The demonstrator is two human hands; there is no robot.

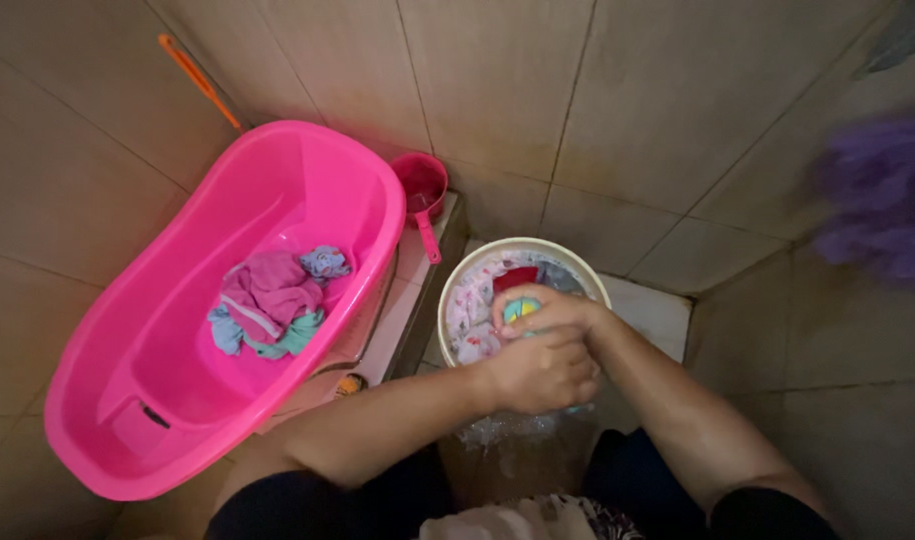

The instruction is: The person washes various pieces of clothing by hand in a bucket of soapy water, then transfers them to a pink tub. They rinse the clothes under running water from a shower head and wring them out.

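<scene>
Hands meet over the white bucket (455, 290): left hand (539, 372) and right hand (549, 312) both clench a wet colourful garment (518, 308) above soapy laundry, beside a pink tub (127, 400).

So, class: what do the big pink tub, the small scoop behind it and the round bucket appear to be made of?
The pink tub looks like moulded plastic: glossy, one colour throughout, with a smooth rolled rim. The red scoop seems plastic too, its handle in one piece with the cup. The pale bucket is probably plastic, judging by its thin, even rim, though the dim light leaves this less sure.
</scene>
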